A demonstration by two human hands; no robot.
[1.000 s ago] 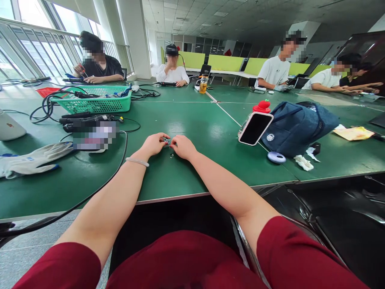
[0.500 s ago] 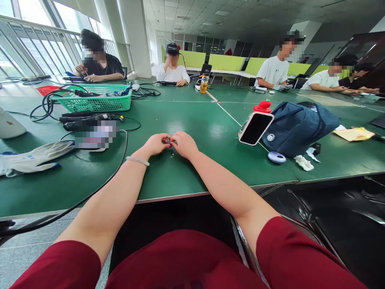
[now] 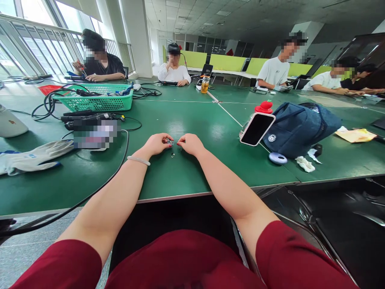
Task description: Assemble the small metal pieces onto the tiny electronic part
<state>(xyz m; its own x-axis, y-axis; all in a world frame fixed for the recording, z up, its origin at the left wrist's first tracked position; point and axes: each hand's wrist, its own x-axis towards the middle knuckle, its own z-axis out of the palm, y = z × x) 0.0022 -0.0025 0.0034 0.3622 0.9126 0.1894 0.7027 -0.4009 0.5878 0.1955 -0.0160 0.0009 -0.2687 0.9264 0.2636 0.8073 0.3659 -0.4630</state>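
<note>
Over the green table (image 3: 156, 176), my left hand (image 3: 157, 144) pinches a small, dark and silvery part (image 3: 170, 142) with a speckled surface; its exact kind is too small to make out. My right hand (image 3: 191, 144) is a short gap to the right of that part. Its thumb and fingertips are drawn together, and whatever may be between them is hidden. A tiny pale metal-looking piece (image 3: 173, 155) lies on the table just below the gap between both hands.
To the left are grey work gloves (image 3: 36, 156), a black cable (image 3: 111, 182) and a green basket (image 3: 99, 103) of cables. A propped phone (image 3: 257, 129), blue bag (image 3: 297, 128) and lilac round case (image 3: 278, 158) stand right. Several people sit or stand across the table.
My right hand has moved away to the right from the small part, opening a gap between the hands. My left hand stays in place, still holding the part, which is now more visible.
</note>
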